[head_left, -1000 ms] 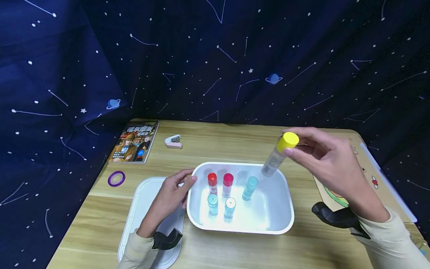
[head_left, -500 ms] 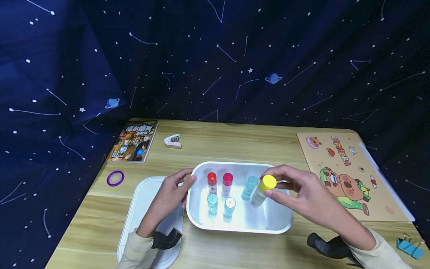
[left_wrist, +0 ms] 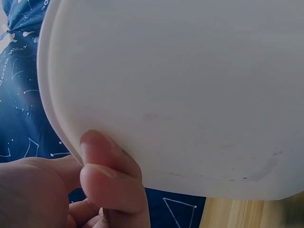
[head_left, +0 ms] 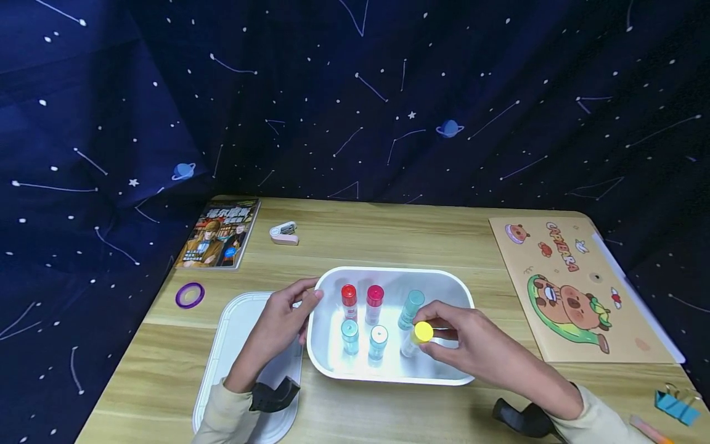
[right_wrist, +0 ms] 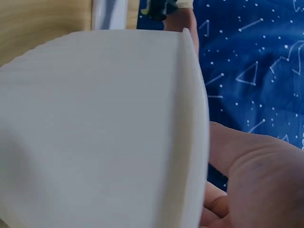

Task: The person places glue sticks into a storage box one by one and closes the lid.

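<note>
A white plastic bin (head_left: 455, 374) stands on the table, with small clear bottles upright in it. My left hand (head_left: 281, 320) grips its left rim; the left wrist view shows those fingers (left_wrist: 111, 190) against the outer wall. Inside the bin, my right hand (head_left: 471, 339) pinches a bottle by its yellow cap (head_left: 423, 332), the body partly hidden below. Near it stand a teal-capped bottle (head_left: 412, 308) and a white-capped one (head_left: 378, 342). Farther left are a red-capped bottle (head_left: 349, 301), a pink-capped one (head_left: 374, 304) and a light-blue-capped one (head_left: 350, 336). The bin wall hides the right fingertips in the right wrist view.
A white lid (head_left: 227, 345) lies left of the bin, under my left forearm. Behind are a purple tape roll (head_left: 190, 295), a magazine (head_left: 219, 234) and a pink-and-white stapler (head_left: 285, 234). A cartoon folder (head_left: 577, 290) and blue binder clip (head_left: 677, 407) lie right.
My right hand has brought the yellow-capped bottle down and leftward, from above the bin's back right corner to low inside it, beside the white-capped bottle. My left hand keeps its grip on the rim.
</note>
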`<state>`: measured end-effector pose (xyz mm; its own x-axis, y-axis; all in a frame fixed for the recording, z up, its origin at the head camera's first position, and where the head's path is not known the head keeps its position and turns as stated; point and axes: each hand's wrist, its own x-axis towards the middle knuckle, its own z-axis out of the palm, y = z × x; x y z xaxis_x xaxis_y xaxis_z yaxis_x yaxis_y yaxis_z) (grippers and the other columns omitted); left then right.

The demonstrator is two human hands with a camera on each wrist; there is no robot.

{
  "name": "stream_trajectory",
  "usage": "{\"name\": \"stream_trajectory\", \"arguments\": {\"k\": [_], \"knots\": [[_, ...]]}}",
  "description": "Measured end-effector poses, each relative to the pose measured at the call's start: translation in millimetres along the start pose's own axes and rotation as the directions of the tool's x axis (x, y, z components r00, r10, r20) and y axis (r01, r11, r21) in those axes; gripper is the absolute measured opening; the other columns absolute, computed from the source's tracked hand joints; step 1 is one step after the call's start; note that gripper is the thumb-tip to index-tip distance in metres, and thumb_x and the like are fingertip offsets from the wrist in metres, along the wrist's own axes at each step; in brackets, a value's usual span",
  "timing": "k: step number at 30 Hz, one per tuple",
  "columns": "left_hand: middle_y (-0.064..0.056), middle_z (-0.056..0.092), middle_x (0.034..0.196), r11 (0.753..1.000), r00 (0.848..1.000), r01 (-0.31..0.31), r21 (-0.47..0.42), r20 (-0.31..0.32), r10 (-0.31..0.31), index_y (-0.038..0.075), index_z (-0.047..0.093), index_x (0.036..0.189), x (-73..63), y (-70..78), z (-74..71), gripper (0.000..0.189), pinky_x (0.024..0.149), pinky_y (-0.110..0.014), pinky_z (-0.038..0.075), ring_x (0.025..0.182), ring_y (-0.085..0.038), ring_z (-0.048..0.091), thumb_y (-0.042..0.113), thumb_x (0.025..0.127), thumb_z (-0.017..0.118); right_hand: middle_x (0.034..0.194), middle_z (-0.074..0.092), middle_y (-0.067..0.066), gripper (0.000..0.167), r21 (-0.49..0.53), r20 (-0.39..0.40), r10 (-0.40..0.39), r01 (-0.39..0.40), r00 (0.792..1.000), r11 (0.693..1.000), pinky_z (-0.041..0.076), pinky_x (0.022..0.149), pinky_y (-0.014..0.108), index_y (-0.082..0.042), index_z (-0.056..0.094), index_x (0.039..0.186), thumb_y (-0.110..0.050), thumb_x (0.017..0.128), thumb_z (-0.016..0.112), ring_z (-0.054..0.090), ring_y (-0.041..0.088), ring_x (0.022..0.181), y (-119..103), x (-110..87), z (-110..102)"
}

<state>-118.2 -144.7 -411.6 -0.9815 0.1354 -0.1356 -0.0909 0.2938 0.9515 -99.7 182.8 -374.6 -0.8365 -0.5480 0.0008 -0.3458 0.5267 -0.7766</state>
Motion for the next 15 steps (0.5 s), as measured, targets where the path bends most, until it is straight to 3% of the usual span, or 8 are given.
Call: {"name": "stream_trajectory", "arguments": {"k": [7,15], "knots": [[-0.009,0.06,0.084,1.0,1.0,0.002,0.007,-0.001,-0.002,0.008,0.063,0.14,0.2,0.8,0.1,0.04,0.042,-0.022,0.036,0.044,-0.015,0.054,0.028,0.106,0.062,0.111,0.07,0.0,0.03,-0.044,0.053,-0.023,0.025,0.998,0.999,0.061,0.09,0.03,-0.011,0.067,0.112,0.0,0.087,0.08,0.073,0.017,0.104,-0.2,3.8,1.3],[-0.01,0.06,0.084,1.0,1.0,0.007,0.009,-0.001,-0.007,0.007,0.062,0.139,0.1,1.4,0.3,0.039,0.042,-0.022,0.036,0.044,-0.015,0.054,0.026,0.106,0.062,0.11,0.071,0.001,0.032,-0.069,0.095,0.011,-0.004,0.995,0.998,0.062,0.087,0.03,-0.011,0.066,0.113,-0.003,0.086,0.082,0.075,0.019,0.104,-1.6,10.4,3.5]]}}
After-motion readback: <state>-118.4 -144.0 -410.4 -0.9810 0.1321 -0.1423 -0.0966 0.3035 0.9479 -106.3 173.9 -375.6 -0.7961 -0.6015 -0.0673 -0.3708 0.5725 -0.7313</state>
